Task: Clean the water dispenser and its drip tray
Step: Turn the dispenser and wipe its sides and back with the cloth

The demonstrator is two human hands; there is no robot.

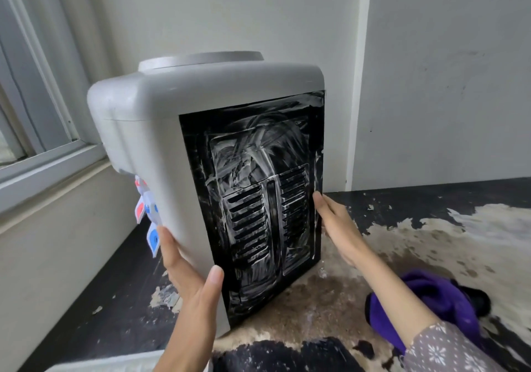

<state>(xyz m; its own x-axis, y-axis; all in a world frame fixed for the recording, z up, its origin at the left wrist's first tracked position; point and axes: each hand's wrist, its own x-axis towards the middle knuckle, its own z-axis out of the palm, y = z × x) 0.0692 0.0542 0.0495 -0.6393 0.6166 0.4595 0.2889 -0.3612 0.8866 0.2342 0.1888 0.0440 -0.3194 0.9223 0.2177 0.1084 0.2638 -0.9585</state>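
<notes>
With the left hand (184, 274) flat-fingered on the dispenser (161, 153) side, thumb at the soapy back panel (258, 199), and the right hand (336, 228) open against the far edge, it looks like repositioning; next, probably, the cloth (431, 294) below the right wrist.

The right arm wears a grey sleeve (448, 348) with small white floral print.

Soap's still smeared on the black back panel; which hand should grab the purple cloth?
Right. The right hand only touches the water dispenser's rear edge, with the purple cloth beneath its forearm. The left hand steadies the opposite side.
</notes>
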